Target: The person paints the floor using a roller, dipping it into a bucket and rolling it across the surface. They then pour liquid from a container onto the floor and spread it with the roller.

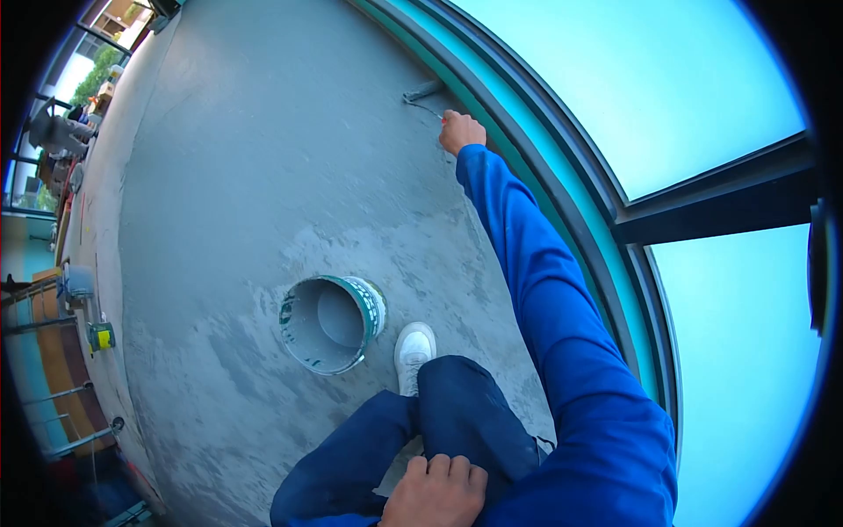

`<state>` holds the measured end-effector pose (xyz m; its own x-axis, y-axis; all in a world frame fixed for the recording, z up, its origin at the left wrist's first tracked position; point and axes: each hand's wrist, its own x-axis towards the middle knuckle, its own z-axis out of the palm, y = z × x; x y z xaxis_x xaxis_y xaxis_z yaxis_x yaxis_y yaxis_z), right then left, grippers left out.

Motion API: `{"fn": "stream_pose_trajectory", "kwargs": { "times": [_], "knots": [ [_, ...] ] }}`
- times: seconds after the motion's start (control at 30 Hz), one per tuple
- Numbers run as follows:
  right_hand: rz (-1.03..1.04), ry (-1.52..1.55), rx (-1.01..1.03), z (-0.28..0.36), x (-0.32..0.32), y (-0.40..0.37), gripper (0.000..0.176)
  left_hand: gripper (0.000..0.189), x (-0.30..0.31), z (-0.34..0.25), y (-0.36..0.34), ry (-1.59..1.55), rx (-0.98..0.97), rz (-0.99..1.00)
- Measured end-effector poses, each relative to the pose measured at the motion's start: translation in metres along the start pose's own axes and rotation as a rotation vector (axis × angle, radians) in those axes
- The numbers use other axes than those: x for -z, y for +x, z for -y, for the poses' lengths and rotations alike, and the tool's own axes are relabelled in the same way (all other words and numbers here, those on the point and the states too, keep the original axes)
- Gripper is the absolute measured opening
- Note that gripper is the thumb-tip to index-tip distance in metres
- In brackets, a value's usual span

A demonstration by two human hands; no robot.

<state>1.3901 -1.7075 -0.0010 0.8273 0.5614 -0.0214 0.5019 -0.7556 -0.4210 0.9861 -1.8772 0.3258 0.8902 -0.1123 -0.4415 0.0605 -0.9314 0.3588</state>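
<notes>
- Floor (219, 132) spreads grey and smeared to the left, slick-looking, giving the broadest room for movement on that side.
- The window frame (587, 204) curves along the right, a hard edge just beside the reaching arm (562, 307), so room there looks tight.
- The bucket (376, 309) stands near the white shoe (414, 349), stiff-walled and probably heavier than anything held.
- The left hand (435, 494) rests over the dark trousers (470, 395), fingers curled; whether it pinches anything, I cannot tell.
- The right hand (463, 133) has its fingers wrapped around the handle end of the roller.
- The roller (423, 90) lies against the floor near the frame's base, likely light, soft-covered and perhaps slippery; its handle is the place to hold.
- The roller's wire (426, 108) looks thin but stiff.
</notes>
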Motion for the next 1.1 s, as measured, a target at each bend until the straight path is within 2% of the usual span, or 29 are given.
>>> {"fn": "stream_pose_trajectory", "kwargs": {
  "times": [0.17, 0.37, 0.43, 0.53, 0.93, 1.03, 1.1],
  "knots": [
    [0.023, 0.064, -0.039, -0.026, 0.005, -0.021, 0.023, 0.014, 0.003, -0.008, 0.003, 0.0, 0.052, -0.026],
    [0.013, 0.12, -0.035, -0.082, 0.018, -0.105, 0.021, 0.012, -0.002, -0.026, 0.003, 0.065, 0.054, -0.071],
    [0.032, 0.13, -0.045, -0.097, 0.033, -0.14, 0.022, 0.01, -0.003, -0.031, 0.005, 0.085, 0.055, -0.077],
    [0.046, 0.137, -0.068, -0.121, 0.051, -0.189, 0.024, 0.025, -0.018, -0.039, 0.009, 0.133, -0.004, -0.009],
    [0.105, 0.135, -0.165, -0.234, 0.113, -0.418, 0.025, 0.025, -0.038, -0.081, 0.035, 0.163, -0.072, 0.012],
    [0.221, 0.154, -0.279, -0.25, 0.141, -0.469, 0.027, 0.026, -0.035, -0.087, 0.042, 0.165, -0.121, -0.006],
    [0.219, 0.167, -0.284, -0.266, 0.148, -0.502, 0.027, 0.026, -0.033, -0.09, 0.049, 0.162, -0.148, -0.004]
  ]
}}
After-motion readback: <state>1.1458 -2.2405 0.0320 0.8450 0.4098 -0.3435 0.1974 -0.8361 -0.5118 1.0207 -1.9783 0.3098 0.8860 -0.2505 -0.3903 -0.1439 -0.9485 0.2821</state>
